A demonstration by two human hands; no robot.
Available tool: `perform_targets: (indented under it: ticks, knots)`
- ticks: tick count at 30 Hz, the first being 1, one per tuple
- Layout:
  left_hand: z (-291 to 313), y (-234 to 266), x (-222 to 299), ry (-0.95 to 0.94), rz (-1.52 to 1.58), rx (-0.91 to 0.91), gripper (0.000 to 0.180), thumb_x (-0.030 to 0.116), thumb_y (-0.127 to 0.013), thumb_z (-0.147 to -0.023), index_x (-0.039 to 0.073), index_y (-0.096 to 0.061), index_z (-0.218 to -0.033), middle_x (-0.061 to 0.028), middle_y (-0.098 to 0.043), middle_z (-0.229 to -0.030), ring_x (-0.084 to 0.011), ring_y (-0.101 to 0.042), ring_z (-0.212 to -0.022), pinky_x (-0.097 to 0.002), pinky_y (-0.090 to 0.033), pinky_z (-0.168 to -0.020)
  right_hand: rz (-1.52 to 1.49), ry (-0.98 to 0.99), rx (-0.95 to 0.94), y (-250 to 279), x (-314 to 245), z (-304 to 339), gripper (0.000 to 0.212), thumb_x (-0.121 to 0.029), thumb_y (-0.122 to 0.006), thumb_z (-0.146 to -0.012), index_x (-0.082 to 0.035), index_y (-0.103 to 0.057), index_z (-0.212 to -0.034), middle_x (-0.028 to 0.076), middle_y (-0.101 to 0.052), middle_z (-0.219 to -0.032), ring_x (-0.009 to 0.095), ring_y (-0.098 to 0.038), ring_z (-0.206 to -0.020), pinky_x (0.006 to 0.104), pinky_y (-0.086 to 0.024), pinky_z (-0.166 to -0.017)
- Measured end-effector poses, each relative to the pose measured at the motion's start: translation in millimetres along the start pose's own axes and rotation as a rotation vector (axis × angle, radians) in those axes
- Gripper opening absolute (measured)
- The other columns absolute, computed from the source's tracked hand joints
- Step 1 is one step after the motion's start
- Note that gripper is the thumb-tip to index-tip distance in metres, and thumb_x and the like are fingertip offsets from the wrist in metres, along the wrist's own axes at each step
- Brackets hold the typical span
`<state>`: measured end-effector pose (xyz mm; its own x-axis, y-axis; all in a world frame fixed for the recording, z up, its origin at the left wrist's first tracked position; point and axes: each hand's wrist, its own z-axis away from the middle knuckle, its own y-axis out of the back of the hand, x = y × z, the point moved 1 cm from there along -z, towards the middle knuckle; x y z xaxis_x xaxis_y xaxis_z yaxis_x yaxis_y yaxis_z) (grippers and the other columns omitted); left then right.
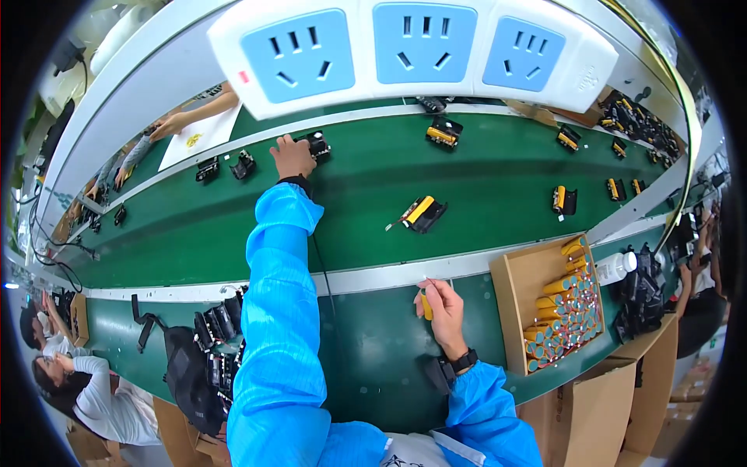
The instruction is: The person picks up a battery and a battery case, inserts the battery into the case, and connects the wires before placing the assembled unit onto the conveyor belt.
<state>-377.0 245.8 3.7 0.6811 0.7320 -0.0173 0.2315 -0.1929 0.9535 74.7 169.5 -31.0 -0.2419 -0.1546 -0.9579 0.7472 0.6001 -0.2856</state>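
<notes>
My left arm, in a blue sleeve, reaches far across the green belt. At its end my left hand point(293, 159) has its fingers curled against a black plastic housing point(317, 145), which they partly hide. Lower down, by the pale rail at the bench's edge, my right hand point(446, 317) pinches a yellow battery point(426, 306) between thumb and fingers. Beneath the right wrist a black housing point(440, 374) rests on the green bench. An open black housing with a yellow battery point(421, 212) lies on the belt between the two hands.
Right of my right hand stands a cardboard box point(510, 311) of yellow batteries, beside a white bottle point(615, 268). Black housings point(220, 323) pile up at left near a black bag point(191, 381). Overhead hangs a white power strip point(364, 47). Other people's hands point(175, 124) work beyond the belt.
</notes>
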Motion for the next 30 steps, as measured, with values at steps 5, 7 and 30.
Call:
perform_targets:
  ticks: [5, 7, 30]
  knots:
    - [51, 76, 4, -0.237, 0.127, -0.185, 0.041, 0.024, -0.076, -0.064, 0.023, -0.072, -0.105, -0.0123, -0.055, -0.119, -0.0335, -0.047, -0.118, -0.0524, -0.036, -0.098, 0.038, -0.034, 0.005, -6, -11, -5, 0.021, -0.016, -0.05, -0.101, 0.001, -0.058, -0.112, 0.009, -0.065, -0.084, 0.011, -0.056, -0.066, 0.0238, -0.044, -0.057]
    - [79, 98, 2, -0.491, 0.24, -0.233, 0.042, 0.023, -0.077, -0.062, 0.022, -0.073, -0.104, -0.0113, -0.055, -0.117, -0.0327, -0.048, -0.115, -0.0494, -0.037, -0.096, 0.046, -0.043, 0.03, -11, -11, -6, 0.021, -0.015, -0.049, -0.101, 0.0, -0.058, -0.112, 0.009, -0.065, -0.083, 0.011, -0.056, -0.065, 0.0235, -0.043, -0.056]
    - [363, 195, 33, -0.239, 1.127, -0.264, 0.011, 0.003, -0.068, -0.083, 0.0, -0.068, -0.093, -0.0095, -0.063, -0.085, -0.0255, -0.061, -0.075, -0.035, -0.048, -0.066, 0.196, 0.056, -0.213, -48, -50, 54, 0.018, -0.01, -0.05, -0.102, 0.002, -0.063, -0.103, 0.005, -0.066, -0.084, 0.01, -0.06, -0.072, 0.0234, -0.049, -0.067]
